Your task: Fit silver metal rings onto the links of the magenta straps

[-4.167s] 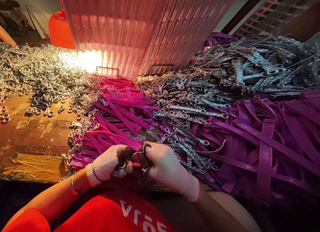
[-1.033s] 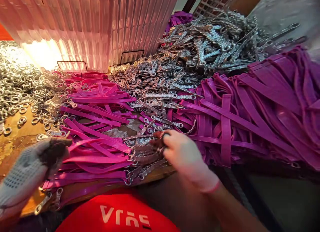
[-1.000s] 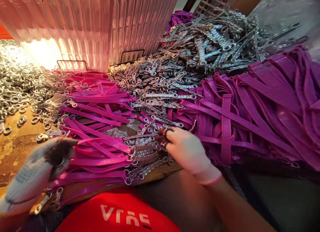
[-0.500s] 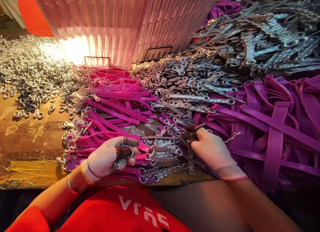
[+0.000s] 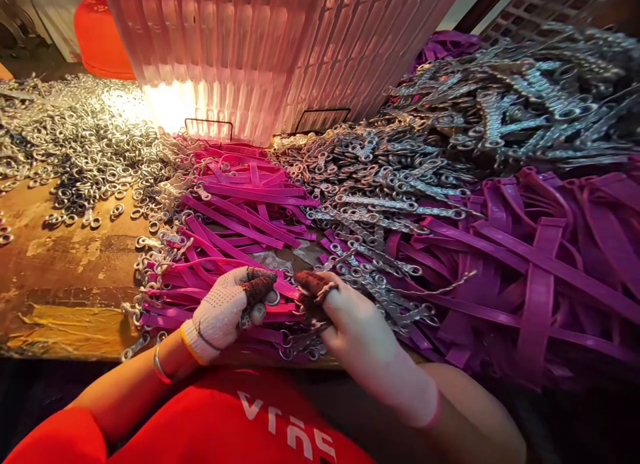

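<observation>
My left hand [image 5: 225,309], in a dotted white glove with dark, worn fingertips, is closed on a small metal ring [image 5: 273,297]. It is above a layer of pink straps [image 5: 195,294] with metal links at their ends. Close on its right is my right hand [image 5: 353,327], gloved too, with thumb and fingers pinched together near the strap ends. What those fingers hold is hidden behind them. Flat metal strips with eyelet ends [image 5: 400,264] lie just beyond the right hand.
Loose metal rings [image 5: 100,157] are heaped at the left. More metal strips [image 5: 545,97] pile up at the back right, above wide purple straps [image 5: 545,284]. A ribbed translucent panel [image 5: 225,51] stands behind, brightly lit low down, beside an orange-red object [image 5: 103,37].
My right hand has moved left from the metal strips, up close to the left hand. The left fingers have closed more tightly around the ring. The whole view has shifted slightly.
</observation>
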`<action>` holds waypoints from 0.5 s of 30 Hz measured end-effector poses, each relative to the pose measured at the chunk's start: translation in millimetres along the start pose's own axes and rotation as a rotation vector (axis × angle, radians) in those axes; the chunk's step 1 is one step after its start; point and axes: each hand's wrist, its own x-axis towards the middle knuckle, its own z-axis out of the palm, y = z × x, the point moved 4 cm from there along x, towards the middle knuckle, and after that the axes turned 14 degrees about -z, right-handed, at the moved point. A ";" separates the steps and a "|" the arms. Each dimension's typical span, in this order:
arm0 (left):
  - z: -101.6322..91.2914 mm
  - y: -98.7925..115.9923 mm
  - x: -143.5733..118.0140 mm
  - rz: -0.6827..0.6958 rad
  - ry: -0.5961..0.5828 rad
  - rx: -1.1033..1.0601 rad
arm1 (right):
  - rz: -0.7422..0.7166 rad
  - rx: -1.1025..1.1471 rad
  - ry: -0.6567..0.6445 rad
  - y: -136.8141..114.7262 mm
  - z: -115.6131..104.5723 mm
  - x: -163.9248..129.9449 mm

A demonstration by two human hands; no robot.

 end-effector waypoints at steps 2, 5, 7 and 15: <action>0.8 -0.3 -0.3 0.043 0.025 0.037 | -0.036 -0.118 -0.026 -11.1 8.0 2.2; 1.5 -1.4 -1.2 0.075 0.043 0.046 | -0.089 -0.264 -0.048 -20.1 14.2 6.0; 2.9 -2.5 -2.7 0.093 0.030 0.045 | -0.126 -0.359 -0.084 -23.8 15.6 10.1; 14.5 -8.3 -12.8 0.007 -0.158 0.078 | -0.168 -0.412 -0.096 -28.5 5.0 21.7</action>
